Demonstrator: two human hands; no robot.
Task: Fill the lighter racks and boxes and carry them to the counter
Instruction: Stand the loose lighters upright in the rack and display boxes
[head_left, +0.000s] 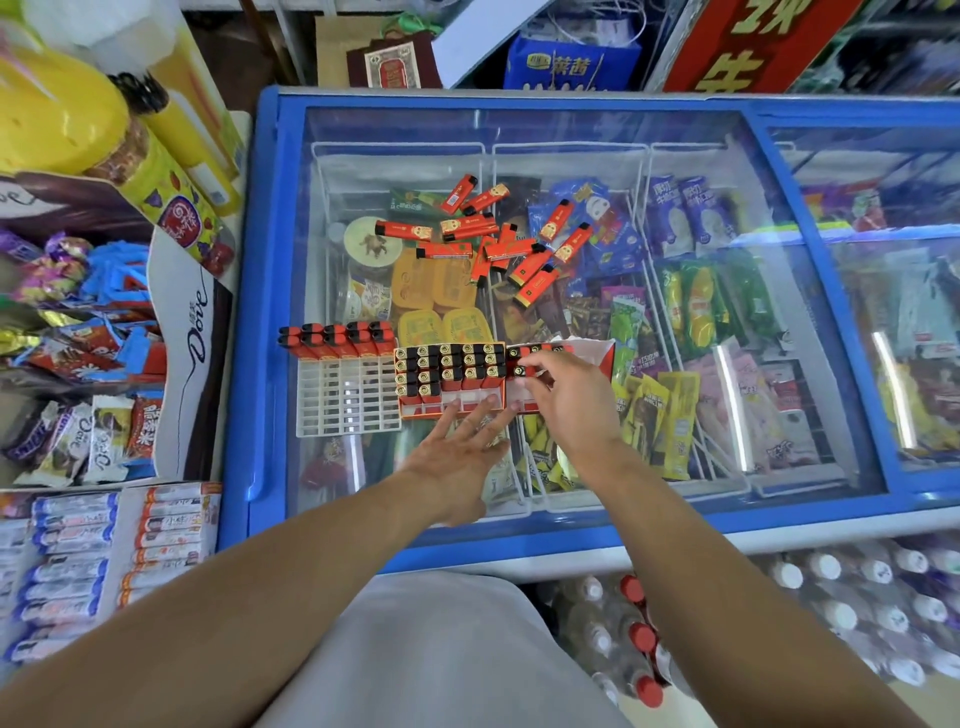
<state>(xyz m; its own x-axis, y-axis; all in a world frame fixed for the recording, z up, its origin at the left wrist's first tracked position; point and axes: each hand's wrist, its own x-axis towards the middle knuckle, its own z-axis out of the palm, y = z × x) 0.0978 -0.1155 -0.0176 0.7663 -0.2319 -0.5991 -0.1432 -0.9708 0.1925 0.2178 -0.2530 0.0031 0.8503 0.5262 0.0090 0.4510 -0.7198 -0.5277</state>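
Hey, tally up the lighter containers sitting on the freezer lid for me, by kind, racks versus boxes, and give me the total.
White plastic racks: 1, partly filled along its far edge
Orange boxes with a grid of slots: 1, mostly filled
Red and white cartons: 1, under the right hand
Total: 3

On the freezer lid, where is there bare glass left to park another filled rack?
Bare glass: the near-left corner, between the white rack and the freezer's blue frame; also the far strip beyond the loose lighters, and the right-hand pane. Crowded: mid-lid, where the lighter box, left hand and right hand meet.
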